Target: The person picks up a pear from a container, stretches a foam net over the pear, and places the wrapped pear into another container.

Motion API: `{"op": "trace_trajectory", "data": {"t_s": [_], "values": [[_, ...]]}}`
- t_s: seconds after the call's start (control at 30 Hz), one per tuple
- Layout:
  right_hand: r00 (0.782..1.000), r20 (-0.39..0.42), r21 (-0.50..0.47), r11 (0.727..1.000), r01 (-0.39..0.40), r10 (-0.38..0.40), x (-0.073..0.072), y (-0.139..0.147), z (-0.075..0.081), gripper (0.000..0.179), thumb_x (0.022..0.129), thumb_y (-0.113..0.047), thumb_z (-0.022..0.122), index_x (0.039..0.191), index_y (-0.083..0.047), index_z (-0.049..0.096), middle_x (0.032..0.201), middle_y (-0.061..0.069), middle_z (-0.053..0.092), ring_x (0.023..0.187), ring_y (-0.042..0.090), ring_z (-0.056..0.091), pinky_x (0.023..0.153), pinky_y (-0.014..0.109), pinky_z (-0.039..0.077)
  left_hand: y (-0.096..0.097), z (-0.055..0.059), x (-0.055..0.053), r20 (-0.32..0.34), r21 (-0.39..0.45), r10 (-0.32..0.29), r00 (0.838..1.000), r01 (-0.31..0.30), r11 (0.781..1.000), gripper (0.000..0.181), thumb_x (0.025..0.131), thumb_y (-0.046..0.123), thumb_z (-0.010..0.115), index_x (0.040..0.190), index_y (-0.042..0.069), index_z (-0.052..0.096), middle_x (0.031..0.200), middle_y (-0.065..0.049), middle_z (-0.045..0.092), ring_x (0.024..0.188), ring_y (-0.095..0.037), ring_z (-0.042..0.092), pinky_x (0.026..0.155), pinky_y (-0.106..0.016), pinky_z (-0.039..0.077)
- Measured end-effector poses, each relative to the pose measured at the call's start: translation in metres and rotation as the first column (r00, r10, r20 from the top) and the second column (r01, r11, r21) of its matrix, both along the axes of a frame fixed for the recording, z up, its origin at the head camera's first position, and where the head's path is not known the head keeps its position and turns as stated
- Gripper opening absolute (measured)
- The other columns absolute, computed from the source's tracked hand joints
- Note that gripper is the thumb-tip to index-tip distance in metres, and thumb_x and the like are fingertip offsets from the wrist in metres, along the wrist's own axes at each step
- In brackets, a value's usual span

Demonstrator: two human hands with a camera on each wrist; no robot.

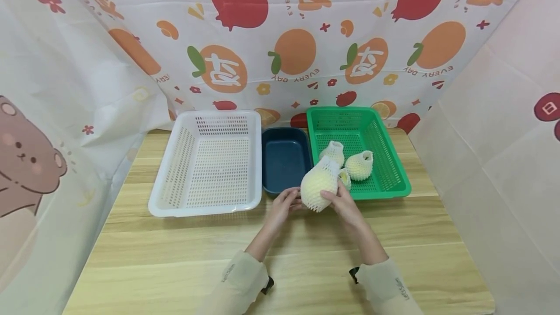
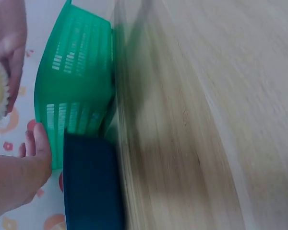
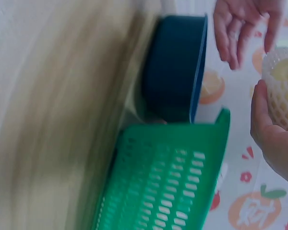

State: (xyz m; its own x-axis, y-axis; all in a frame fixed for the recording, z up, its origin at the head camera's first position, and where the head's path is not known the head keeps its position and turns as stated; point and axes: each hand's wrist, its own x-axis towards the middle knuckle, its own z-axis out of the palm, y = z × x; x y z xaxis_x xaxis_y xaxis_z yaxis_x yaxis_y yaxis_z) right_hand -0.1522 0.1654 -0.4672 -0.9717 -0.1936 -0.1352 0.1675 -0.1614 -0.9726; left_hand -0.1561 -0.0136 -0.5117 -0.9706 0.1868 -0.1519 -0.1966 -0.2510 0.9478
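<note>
My right hand (image 1: pixel 345 206) holds a pale yellow round fruit in a white foam net (image 1: pixel 318 186) above the near edge of the green basket (image 1: pixel 380 194). Its thumb lies across the net's front. Close on the fruit's left side is my left hand (image 1: pixel 283 204), fingers extended. The right wrist view shows that left hand (image 3: pixel 247 14) apart from the netted fruit (image 3: pixel 283 98), whose dark end spot faces the camera. Inside the green basket lie more netted fruits, one at the right (image 1: pixel 359 165), one behind (image 1: pixel 333 151) and one partly hidden by the held fruit (image 1: pixel 345 178).
A dark blue tray (image 1: pixel 285 157) stands between the green basket and a white basket (image 1: pixel 223 171) at the left. All three stand along the back of the wooden table (image 1: pixel 297 266), against a fruit-printed cloth (image 1: pixel 302 96). Cloth also hangs at both sides.
</note>
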Motion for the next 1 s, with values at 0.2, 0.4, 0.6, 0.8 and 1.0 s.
{"op": "trace_trajectory", "data": {"t_s": [0.2,0.4,0.6,0.8,1.0], "values": [[0.993,-0.062,-0.084,0.992,0.098,-0.104,-0.005,0.024,0.011,0.060,0.087,-0.005,0.052,0.140,-0.001,0.022,0.119,0.006,0.046,0.100,0.013,0.053,0.087,0.027,0.043,0.021,-0.003,-0.001,0.027,0.031,0.007,1.000,-0.008,0.999,0.036,0.096,0.008,0.048,0.123,-0.015,0.042,0.113,-0.029,0.053,0.097,-0.035,0.057,0.091,-0.047,0.043],[0.962,-0.072,-0.182,0.952,0.247,-0.263,-0.007,0.044,0.016,0.045,0.089,-0.006,0.050,0.131,-0.011,0.033,0.112,-0.001,0.051,0.097,0.011,0.052,0.086,0.025,0.042,0.040,-0.002,-0.004,0.119,0.064,0.039,0.992,-0.047,0.997,0.036,0.092,0.003,0.052,0.123,-0.013,0.043,0.110,-0.027,0.054,0.091,-0.026,0.060,0.086,-0.040,0.048],[0.923,-0.040,-0.270,0.894,0.358,-0.382,-0.011,0.056,0.014,0.034,0.093,-0.008,0.048,0.125,-0.016,0.037,0.114,0.003,0.047,0.098,0.012,0.051,0.087,0.026,0.043,0.059,0.001,-0.010,0.202,0.120,0.059,0.978,-0.085,0.989,0.036,0.091,0.003,0.056,0.120,-0.012,0.041,0.098,-0.017,0.057,0.080,-0.019,0.060,0.078,-0.033,0.052],[0.904,-0.071,-0.294,0.875,0.384,-0.421,-0.012,0.059,0.003,0.047,0.089,-0.019,0.060,0.128,-0.014,0.035,0.115,0.004,0.047,0.098,0.012,0.051,0.086,0.027,0.043,0.072,-0.002,-0.014,0.264,0.167,0.112,0.958,-0.159,0.973,0.033,0.088,-0.003,0.057,0.116,-0.013,0.040,0.088,-0.009,0.051,0.074,-0.015,0.060,0.078,-0.034,0.052],[0.875,-0.103,-0.297,0.854,0.426,-0.473,-0.019,0.069,-0.011,0.053,0.082,-0.019,0.069,0.125,-0.013,0.038,0.115,0.003,0.049,0.096,0.013,0.052,0.081,0.025,0.045,0.073,-0.005,-0.017,0.270,0.201,0.132,0.954,-0.189,0.961,0.031,0.087,-0.007,0.056,0.113,-0.014,0.041,0.086,-0.010,0.050,0.076,-0.015,0.057,0.079,-0.033,0.052]]}}
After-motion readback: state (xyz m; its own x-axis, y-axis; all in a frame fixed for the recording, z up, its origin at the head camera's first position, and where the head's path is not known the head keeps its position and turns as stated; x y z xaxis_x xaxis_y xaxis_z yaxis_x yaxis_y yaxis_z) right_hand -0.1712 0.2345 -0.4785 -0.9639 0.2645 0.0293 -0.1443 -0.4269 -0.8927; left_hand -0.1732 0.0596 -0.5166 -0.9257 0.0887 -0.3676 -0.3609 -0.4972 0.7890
